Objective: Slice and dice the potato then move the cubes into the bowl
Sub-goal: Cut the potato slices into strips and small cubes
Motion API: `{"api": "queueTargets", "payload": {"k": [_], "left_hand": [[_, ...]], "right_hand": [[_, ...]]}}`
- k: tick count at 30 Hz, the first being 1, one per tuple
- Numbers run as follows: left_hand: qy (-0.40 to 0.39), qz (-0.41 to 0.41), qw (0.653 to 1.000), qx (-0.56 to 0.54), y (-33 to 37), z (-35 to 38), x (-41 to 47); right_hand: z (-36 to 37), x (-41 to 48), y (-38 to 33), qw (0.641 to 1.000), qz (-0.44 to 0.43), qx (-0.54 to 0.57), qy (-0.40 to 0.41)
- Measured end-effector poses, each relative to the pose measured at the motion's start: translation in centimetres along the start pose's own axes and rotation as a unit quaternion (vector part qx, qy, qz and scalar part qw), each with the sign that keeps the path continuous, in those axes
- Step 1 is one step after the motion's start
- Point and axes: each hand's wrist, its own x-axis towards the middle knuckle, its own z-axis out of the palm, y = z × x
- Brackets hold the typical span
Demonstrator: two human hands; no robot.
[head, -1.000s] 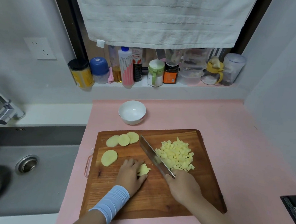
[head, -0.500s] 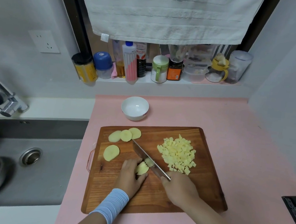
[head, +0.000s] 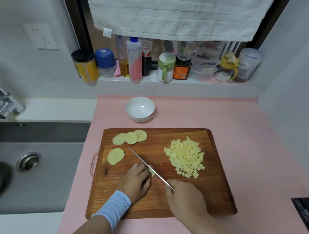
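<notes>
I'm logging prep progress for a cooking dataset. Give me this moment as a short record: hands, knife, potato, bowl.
left hand: holds a potato piece on the cutting board
right hand: grips the knife, blade on that piece
slices: four uncut, board's left; three overlapping, one apart
cubes: piled on board's right
bowl: white, empty, beyond the board
stage: dicing under way, no cubes in bowl

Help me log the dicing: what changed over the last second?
The right hand swung the knife left and turned its blade edge-down onto the potato slice the left hand holds. The cube pile, four round slices and bowl stayed put.
</notes>
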Motion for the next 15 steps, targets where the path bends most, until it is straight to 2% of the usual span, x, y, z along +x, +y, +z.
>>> {"api": "queueTargets", "payload": {"k": [7,15], "left_hand": [[0.008,-0.010,0.999,-0.038,-0.2,0.1,-0.1],[0.021,-0.015,0.998,-0.052,-0.1,0.1,-0.2]], "right_hand": [[0.2,0.0,0.5,0.999,0.028,-0.017,-0.025],[0.9,2.5,-0.8,0.995,0.058,0.033,-0.079]]}}
